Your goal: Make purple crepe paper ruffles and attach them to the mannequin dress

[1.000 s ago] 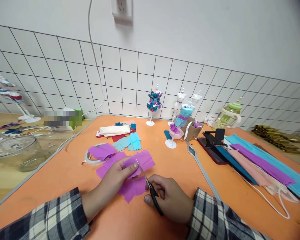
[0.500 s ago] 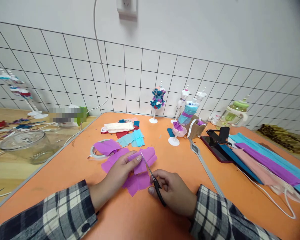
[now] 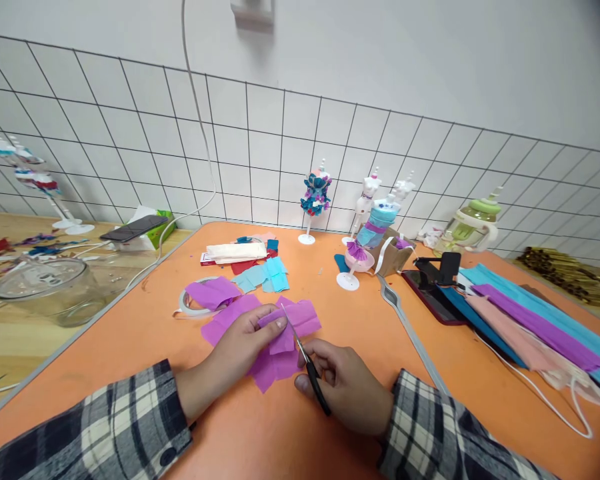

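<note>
Between thumb and fingers, my left hand (image 3: 243, 343) pinches a piece of purple crepe paper (image 3: 304, 317). My right hand (image 3: 347, 380) is closed round the black handles of a pair of scissors (image 3: 314, 381). The thin metal blades lie across the held paper, close to my left thumb. More purple pieces (image 3: 275, 371) lie on the orange mat under and beside my left hand. One purple piece (image 3: 213, 292) rests over a roll of white tape (image 3: 186, 307) to the left.
Light blue paper pieces (image 3: 275, 273) and a cream strip (image 3: 236, 253) lie behind my hands. Small dress forms (image 3: 316, 197) stand by the wall, one in blue and pink (image 3: 375, 230). To the right are a dark phone (image 3: 437, 303), folded coloured papers (image 3: 540, 327) and a bottle (image 3: 473, 227).
The right part of the held paper has swung outward to the right, away from the blades. Both hands stay nearly in place, and the view has tilted slightly.
</note>
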`<state>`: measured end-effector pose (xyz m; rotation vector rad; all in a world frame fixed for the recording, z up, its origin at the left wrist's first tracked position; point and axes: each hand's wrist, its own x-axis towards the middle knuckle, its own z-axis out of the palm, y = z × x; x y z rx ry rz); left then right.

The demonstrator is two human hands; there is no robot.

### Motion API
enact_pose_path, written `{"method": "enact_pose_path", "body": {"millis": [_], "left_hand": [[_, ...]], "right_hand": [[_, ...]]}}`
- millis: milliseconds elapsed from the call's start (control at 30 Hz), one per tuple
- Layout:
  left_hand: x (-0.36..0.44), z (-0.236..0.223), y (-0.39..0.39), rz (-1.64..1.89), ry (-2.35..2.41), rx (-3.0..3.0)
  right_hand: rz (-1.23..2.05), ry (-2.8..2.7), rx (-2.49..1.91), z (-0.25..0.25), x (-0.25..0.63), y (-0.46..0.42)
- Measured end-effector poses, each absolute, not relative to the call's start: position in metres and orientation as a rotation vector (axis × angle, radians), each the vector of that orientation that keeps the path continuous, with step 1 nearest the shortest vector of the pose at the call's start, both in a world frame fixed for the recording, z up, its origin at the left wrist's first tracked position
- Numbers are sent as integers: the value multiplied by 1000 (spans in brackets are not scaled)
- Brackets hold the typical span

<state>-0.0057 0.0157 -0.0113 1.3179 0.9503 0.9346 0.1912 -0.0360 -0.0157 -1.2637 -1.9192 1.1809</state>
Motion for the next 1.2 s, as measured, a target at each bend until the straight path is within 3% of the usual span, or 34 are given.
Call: {"method": "enact_pose_path", "body": {"millis": [1200], "left_hand": [[-8,-21,19,802,969,1462]], "right_hand": [[1228,-1848,-1311,-21,189,-34]]}}
